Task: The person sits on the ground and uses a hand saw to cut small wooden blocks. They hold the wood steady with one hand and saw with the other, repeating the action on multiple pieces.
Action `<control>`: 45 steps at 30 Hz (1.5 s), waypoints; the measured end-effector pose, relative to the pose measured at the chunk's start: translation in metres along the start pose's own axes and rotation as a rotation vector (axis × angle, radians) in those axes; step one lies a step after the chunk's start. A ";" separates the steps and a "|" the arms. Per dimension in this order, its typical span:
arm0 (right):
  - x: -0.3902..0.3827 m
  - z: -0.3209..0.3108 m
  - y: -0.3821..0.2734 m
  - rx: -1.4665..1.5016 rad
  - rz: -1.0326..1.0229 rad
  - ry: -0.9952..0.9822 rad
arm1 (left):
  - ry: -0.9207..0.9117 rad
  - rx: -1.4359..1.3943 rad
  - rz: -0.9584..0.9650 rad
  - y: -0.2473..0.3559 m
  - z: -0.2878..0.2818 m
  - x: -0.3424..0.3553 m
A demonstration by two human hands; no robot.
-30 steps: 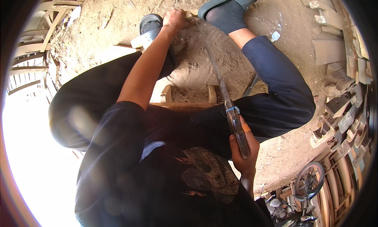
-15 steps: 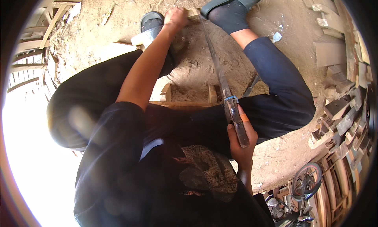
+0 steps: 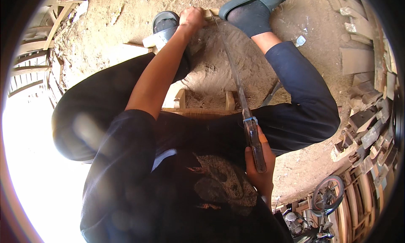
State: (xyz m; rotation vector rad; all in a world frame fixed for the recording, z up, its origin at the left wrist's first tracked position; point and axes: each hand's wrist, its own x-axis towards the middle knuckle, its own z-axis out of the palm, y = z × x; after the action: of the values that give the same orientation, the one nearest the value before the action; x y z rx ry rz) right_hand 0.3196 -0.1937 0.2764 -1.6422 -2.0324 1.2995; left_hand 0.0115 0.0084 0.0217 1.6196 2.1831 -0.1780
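My right hand point(image 3: 260, 171) is wrapped round the dark handle of a handsaw point(image 3: 241, 89), close to my body. A blue tie circles the saw where blade meets handle. The long thin blade runs away from me, its far end against a short piece of wood point(image 3: 213, 12) between my feet. My left hand point(image 3: 193, 18) is closed on the left part of that wood, pressing it down by my left foot. How deep the blade sits in the wood is too small to tell. My sandalled right foot point(image 3: 248, 17) is beside the wood's right end.
I sit on a low wooden seat point(image 3: 196, 112) over a dirt floor. A dark tool point(image 3: 271, 94) leans by my right leg. Wood offcuts point(image 3: 371, 133) are piled along the right, with a wheeled vehicle point(image 3: 328, 195) at lower right. Curved wooden pieces point(image 3: 31, 70) stand at left.
My right hand has drawn the saw back toward my body, so the handle is lower in view. The left hand stays on the wood; the whole view has shifted slightly.
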 end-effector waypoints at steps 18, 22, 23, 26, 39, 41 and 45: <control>0.005 -0.002 -0.008 0.199 0.184 -0.085 | -0.001 0.058 0.064 0.002 0.002 0.003; 0.035 0.003 -0.003 0.214 0.241 -0.177 | -0.060 0.028 -0.001 -0.009 0.002 0.007; 0.039 0.005 -0.004 0.270 0.247 -0.168 | -0.026 0.036 0.016 -0.010 0.005 0.011; 0.017 -0.001 -0.002 0.226 0.136 -0.078 | -0.012 0.073 0.055 -0.002 0.002 0.011; 0.008 0.003 -0.005 0.303 0.255 -0.052 | -0.030 0.032 0.024 -0.004 -0.004 0.001; 0.022 0.007 -0.002 0.303 0.251 -0.072 | -0.051 0.048 0.032 -0.006 0.001 0.009; 0.001 0.002 -0.002 0.243 0.248 -0.119 | 0.008 0.104 0.009 -0.007 0.004 0.003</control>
State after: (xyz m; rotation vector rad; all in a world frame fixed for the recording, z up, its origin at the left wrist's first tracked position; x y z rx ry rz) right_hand 0.3161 -0.1937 0.2766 -1.7791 -1.6874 1.6905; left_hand 0.0051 0.0077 0.0155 1.6875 2.2052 -0.2876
